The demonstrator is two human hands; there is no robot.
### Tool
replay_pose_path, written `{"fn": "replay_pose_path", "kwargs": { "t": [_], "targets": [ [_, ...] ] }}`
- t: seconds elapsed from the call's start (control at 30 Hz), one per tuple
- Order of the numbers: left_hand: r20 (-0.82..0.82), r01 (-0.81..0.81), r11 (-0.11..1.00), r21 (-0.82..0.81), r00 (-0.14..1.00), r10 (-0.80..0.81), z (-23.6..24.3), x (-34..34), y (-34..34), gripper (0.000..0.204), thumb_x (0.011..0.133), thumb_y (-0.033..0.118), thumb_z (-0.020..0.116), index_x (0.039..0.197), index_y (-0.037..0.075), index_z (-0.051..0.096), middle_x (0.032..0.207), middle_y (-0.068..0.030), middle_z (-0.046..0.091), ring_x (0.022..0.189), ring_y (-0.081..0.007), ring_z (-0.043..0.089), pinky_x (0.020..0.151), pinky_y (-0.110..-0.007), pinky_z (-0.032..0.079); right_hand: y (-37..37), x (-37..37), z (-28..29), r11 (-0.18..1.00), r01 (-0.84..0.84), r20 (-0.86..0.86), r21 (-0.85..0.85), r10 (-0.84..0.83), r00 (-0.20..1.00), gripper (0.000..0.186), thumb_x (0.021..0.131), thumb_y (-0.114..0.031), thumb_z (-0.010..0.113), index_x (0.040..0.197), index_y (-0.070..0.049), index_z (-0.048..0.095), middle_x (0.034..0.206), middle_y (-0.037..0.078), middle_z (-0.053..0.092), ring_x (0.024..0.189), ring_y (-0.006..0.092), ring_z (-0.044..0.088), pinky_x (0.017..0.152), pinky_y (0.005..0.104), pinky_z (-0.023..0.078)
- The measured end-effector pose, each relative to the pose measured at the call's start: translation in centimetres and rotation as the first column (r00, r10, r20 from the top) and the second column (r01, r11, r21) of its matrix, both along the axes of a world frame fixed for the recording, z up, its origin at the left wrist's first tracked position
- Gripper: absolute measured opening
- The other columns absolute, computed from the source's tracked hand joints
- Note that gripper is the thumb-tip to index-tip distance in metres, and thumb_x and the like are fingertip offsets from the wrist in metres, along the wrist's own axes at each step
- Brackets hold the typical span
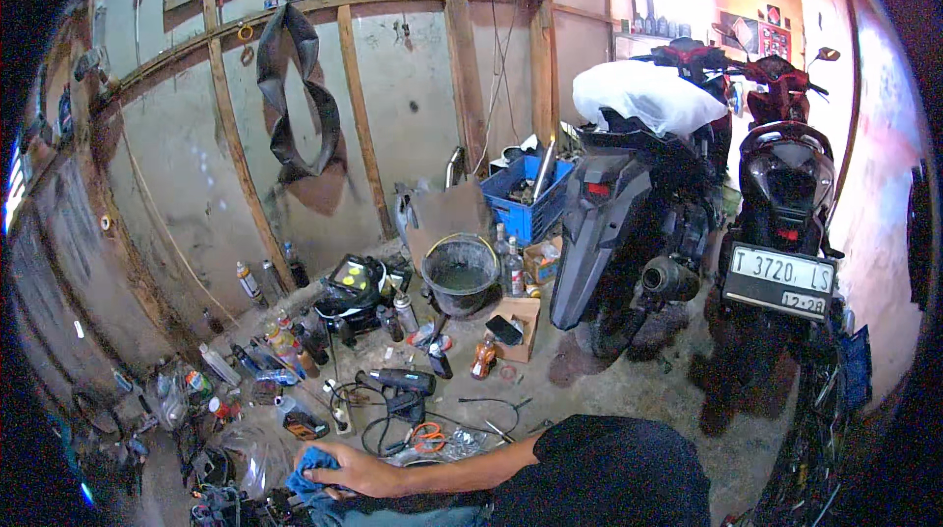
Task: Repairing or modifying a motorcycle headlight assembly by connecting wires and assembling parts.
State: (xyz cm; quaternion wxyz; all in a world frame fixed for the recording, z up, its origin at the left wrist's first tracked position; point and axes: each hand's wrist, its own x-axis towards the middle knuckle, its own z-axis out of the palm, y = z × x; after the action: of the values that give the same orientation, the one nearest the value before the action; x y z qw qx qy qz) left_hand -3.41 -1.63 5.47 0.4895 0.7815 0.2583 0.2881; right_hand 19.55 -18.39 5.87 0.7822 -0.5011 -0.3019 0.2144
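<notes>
My right forearm reaches leftward across the lower edge out of a dark sleeve. At its end my right hand [342,470] is closed round a crumpled blue cloth [306,473], holding it over dark parts at the lower left. More blue fabric [413,511] shows beneath the forearm. Just beyond the hand lie a dark bottle with an orange label [303,423] and a clear plastic bag [263,468]. A black heat gun or similar pistol-shaped tool [401,383] rests on the floor with its cable, near an orange coiled cord [428,439]. My left hand is not in view.
Several bottles and cans [285,350] crowd the floor along the left wall. A black bucket [460,277] stands ahead, near a blue crate [530,208] and a phone on cardboard [505,331]. Two motorcycles, a grey one [609,222] and a dark one [786,183], stand at right.
</notes>
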Motion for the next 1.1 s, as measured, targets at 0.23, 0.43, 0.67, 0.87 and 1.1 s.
{"fn": "replay_pose_path", "kwargs": {
  "t": [0.23,0.43,0.67,0.87,1.1],
  "targets": [
    [-0.052,-0.027,0.999,-0.042,0.998,0.025,1.4,0.1,-1.2,0.034,0.107,0.033,0.053,0.116,0.003,0.067,0.109,-0.0126,0.066,0.101,-0.0258,0.060,0.093,-0.039,0.049,0.5,-0.1,-1.2,0.972,0.235,0.015,0.015,-0.235,0.972,0.032,0.107,-0.036,0.061,0.101,-0.005,0.066,0.085,-0.006,0.059,0.079,0.0031,0.052,0.070,0.0237,0.044],
    [-0.086,-0.025,0.998,-0.055,0.996,0.020,2.6,0.6,-1.6,0.035,0.106,0.033,0.054,0.116,0.002,0.067,0.110,-0.0129,0.066,0.103,-0.0266,0.059,0.095,-0.040,0.047,-0.2,1.7,-1.3,0.953,0.257,-0.111,-0.163,-0.277,0.955,0.046,0.098,-0.049,0.071,0.095,-0.004,0.068,0.081,-0.004,0.060,0.078,0.0064,0.053,0.073,0.0276,0.046],
    [-0.107,-0.036,0.998,-0.048,0.994,0.031,3.5,3.0,-2.6,0.035,0.102,0.034,0.057,0.114,0.002,0.066,0.111,-0.0138,0.065,0.105,-0.0272,0.059,0.098,-0.041,0.046,-0.6,2.8,-2.8,0.956,0.195,-0.018,-0.219,-0.204,0.979,0.066,0.094,-0.068,0.063,0.082,-0.004,0.063,0.080,0.007,0.059,0.077,0.0175,0.053,0.071,0.0369,0.045],
    [-0.121,-0.043,0.998,-0.054,0.992,0.036,4.2,6.7,-3.2,0.035,0.099,0.033,0.059,0.112,0.001,0.065,0.111,-0.0144,0.065,0.106,-0.0277,0.059,0.099,-0.042,0.045,2.4,4.5,-5.0,0.995,0.075,-0.168,0.061,-0.064,0.984,0.031,0.108,-0.034,0.058,0.114,-0.006,0.070,0.107,0.006,0.070,0.097,0.0167,0.062,0.086,0.0366,0.050],
    [-0.129,-0.066,0.997,-0.034,0.990,0.061,3.8,8.8,-3.6,0.035,0.095,0.033,0.063,0.110,0.001,0.065,0.112,-0.0151,0.064,0.108,-0.0284,0.059,0.101,-0.042,0.044,3.9,5.5,-4.2,0.999,0.041,-0.218,0.014,-0.036,0.975,0.042,0.108,-0.044,0.056,0.099,-0.006,0.073,0.094,0.007,0.070,0.086,0.0181,0.063,0.082,0.0374,0.050]
  ]
}}
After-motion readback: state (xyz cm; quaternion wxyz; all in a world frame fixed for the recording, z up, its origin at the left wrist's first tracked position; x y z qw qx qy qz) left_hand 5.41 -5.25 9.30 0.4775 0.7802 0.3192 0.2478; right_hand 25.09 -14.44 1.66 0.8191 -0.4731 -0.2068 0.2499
